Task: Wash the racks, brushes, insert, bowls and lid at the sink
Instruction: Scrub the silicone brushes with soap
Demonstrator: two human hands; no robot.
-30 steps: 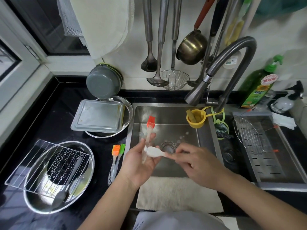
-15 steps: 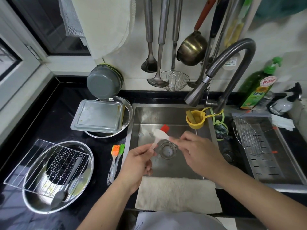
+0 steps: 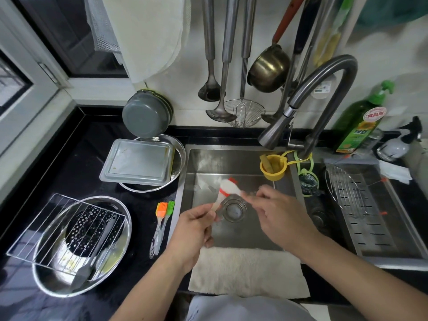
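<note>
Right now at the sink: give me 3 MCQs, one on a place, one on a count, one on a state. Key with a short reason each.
1. Where do the two spare brushes lie?
A. in the sink basin
B. on the black counter left of the sink
C. in the yellow cup

2. How many brushes lie on that counter?
A. one
B. two
C. four

3. What is the state of the tap?
A. no stream visible
B. running hard onto the hands
C. running into the right basin

Answers:
1 B: they rest on the dark counter beside the sink rim.
2 B: one orange head, one green head, side by side.
3 A: no water shows below the spout, while the left hand pinches the red brush handle and the right hand works its white-covered head.
</note>
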